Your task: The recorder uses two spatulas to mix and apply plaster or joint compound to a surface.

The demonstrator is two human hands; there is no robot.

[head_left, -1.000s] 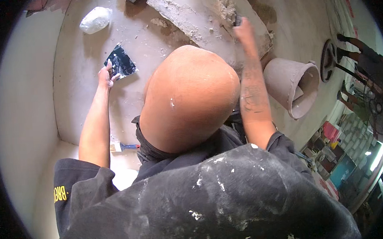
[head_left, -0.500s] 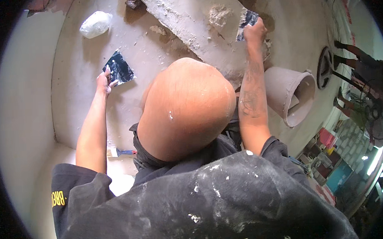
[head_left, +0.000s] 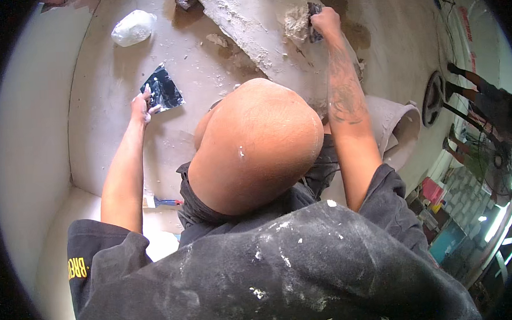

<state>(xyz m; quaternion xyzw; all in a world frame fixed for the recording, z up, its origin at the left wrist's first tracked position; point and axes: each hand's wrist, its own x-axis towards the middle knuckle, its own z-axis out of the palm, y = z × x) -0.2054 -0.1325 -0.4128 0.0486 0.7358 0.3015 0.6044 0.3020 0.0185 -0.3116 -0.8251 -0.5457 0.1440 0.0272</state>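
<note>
My left hand (head_left: 142,108) grips a square black spreading blade (head_left: 163,86), smeared with pale material, above the grey floor at left. At upper right, my right hand (head_left: 326,23) is closed on a dark putty blade (head_left: 315,34), which touches a lumpy mound of pale plaster (head_left: 294,25) on a long, crusted board (head_left: 243,27). My bare knee (head_left: 255,142) rises between my forearms, hiding part of the floor.
A white plastic bag (head_left: 132,27) lies upper left, a blue-handled paintbrush (head_left: 165,202) by my left elbow. A grey bucket (head_left: 404,123) lies tipped beside my right forearm. Far right are a fan (head_left: 497,158) and people's legs (head_left: 466,88). A wall (head_left: 30,114) rises left.
Over the last half second my right hand has moved up and slightly left, bringing its blade to the plaster mound. My left hand has stayed almost in place.
</note>
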